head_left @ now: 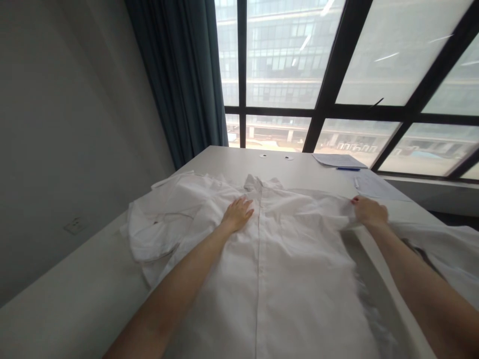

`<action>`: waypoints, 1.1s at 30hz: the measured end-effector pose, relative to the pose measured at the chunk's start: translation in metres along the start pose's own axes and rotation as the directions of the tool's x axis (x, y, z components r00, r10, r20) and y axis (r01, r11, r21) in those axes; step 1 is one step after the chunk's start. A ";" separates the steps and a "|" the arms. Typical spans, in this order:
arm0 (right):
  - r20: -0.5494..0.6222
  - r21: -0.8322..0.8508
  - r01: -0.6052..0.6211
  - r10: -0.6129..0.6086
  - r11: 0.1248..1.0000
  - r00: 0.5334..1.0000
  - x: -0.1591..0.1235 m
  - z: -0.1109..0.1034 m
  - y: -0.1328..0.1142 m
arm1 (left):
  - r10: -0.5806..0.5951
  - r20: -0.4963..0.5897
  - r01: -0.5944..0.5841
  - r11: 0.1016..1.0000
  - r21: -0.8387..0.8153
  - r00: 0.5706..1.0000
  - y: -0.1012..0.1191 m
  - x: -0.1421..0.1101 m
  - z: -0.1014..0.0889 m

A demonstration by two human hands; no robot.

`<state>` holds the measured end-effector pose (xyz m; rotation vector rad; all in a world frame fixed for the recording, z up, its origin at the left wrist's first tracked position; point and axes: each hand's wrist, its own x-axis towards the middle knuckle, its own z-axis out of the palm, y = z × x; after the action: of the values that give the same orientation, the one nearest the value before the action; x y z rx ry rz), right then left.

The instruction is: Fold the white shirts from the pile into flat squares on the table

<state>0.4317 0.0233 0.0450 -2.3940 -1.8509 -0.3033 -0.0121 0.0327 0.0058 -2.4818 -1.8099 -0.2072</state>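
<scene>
1. The table (pixel 75 294) is big and white. It runs from the person up to the window (pixel 337 65), and a dark curtain (pixel 183 75) hangs on the left.
2. A white shirt (pixel 292 279) lies spread flat on the table, buttons up. Its collar (pixel 258 183) points at the window. The left sleeve (pixel 157 224) is bunched in a heap at the table's left side.
3. The left hand (pixel 237 213) lies flat and open on the chest of the shirt, just beside the button line. It presses down and grips nothing.
4. The right hand (pixel 368 212) is closed on the cloth at the shirt's right shoulder, pinching an edge of it.
5. Papers (pixel 339 160) lie far back on the right, with a blue pen (pixel 348 169) touching them. 2 small round things (pixel 276 157) sit near the window; what they are is too small to tell.
6. What could go wrong: a hard tug from the right hand could drag the whole shirt sideways and make new wrinkles. The bunched sleeve could slip off the left edge.
7. No box, bag or basket shows, so nothing is inside anything.
</scene>
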 end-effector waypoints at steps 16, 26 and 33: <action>0.067 0.181 0.413 -0.430 0.893 0.900 -0.015 0.022 -0.137 | -0.244 -0.085 0.252 0.962 0.102 0.966 -0.078 0.082 -0.011; 0.171 0.188 0.348 -0.380 0.918 0.909 -0.022 0.034 -0.151 | -0.325 -0.213 0.349 0.933 0.088 0.921 -0.079 0.090 -0.027; 0.182 0.179 0.278 -0.310 0.944 0.933 -0.013 0.036 -0.159 | -0.201 -0.099 0.204 0.979 0.017 0.975 -0.020 0.084 -0.014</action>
<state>0.2784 0.0587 0.0002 -2.1156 -2.2400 0.0704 -0.0067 0.1158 0.0317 -2.2255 -2.0093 -0.3052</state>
